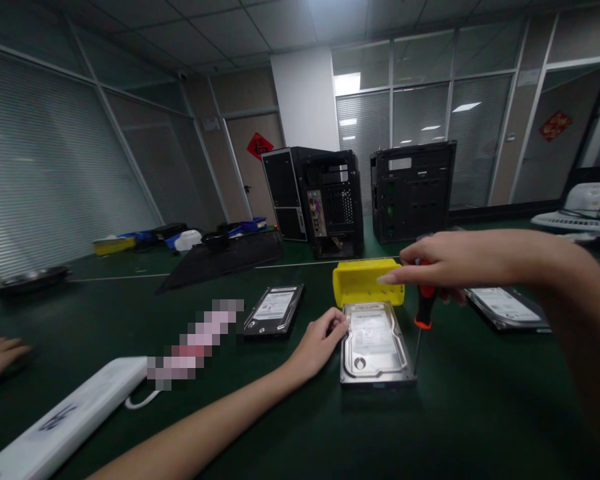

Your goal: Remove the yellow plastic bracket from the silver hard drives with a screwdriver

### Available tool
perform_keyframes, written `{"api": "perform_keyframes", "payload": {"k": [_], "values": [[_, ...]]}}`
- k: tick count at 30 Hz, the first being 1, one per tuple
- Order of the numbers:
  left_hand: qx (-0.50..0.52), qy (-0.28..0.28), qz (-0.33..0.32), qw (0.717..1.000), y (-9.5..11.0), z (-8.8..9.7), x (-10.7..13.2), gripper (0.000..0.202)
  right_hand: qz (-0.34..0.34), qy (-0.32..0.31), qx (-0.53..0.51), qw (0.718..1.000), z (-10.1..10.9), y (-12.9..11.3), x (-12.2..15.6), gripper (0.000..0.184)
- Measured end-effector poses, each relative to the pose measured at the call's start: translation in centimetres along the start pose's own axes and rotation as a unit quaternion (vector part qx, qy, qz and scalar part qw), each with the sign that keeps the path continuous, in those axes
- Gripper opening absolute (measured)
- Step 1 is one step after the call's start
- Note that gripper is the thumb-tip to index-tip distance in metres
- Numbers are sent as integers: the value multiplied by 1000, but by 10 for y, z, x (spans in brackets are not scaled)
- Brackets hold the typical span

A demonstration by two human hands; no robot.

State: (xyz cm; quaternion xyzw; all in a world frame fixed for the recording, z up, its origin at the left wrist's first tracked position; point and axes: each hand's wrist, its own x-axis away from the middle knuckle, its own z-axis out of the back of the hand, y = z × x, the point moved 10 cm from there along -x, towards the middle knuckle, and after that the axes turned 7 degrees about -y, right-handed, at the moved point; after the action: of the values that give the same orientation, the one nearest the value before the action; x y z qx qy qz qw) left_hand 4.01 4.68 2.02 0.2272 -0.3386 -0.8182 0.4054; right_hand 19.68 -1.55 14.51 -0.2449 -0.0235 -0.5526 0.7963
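A silver hard drive (pixel 375 347) with a white label lies flat on the green table in front of me. My left hand (pixel 325 337) has its fingers curled against the drive's left edge. In my right hand (pixel 433 263) is a screwdriver (pixel 424 310) with a black and red handle, held upright from above. Its thin shaft runs down to the drive's near right corner; whether the tip sits in a screw is too small to tell. Directly behind the drive stands a yellow plastic bin (pixel 363 283), partly covered by my right fingers.
Other hard drives lie to the left (pixel 275 310) and to the right (pixel 507 310), the latter partly behind my right arm. Two black computer cases (pixel 330 200) (pixel 414 193) stand at the back. A white box (pixel 80 420) lies front left, near another person's hand (pixel 0 357).
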Motion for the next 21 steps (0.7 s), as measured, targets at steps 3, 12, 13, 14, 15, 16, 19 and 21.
{"api": "perform_keyframes", "payload": {"k": [3,12,13,14,15,16,19,21], "values": [[1,-3,-5,1000,-1,-1,-1,30,-20,11,-15,1000,3,6,3,64],[-10,-1,-2,1000,-3,-1,-1,30,35,-3,28,999,2,-3,8,43],[-9,-1,-3,1000,-2,0,-1,30,36,-17,9,999,-1,-3,7,44],[-9,0,-3,1000,-2,0,-1,30,36,-27,-7,999,-3,-2,5,46],[-9,1,-3,1000,-2,0,-1,30,36,-33,-20,999,-4,-2,4,47],[-8,1,-3,1000,-2,0,-1,30,39,-36,-31,998,-4,-2,3,47],[-7,-3,1,1000,-2,-1,-1,31,47,-46,-51,997,-7,-3,1,47],[-5,-6,-2,1000,-1,-1,-1,31,57,-49,-46,996,-8,-5,1,46]]}}
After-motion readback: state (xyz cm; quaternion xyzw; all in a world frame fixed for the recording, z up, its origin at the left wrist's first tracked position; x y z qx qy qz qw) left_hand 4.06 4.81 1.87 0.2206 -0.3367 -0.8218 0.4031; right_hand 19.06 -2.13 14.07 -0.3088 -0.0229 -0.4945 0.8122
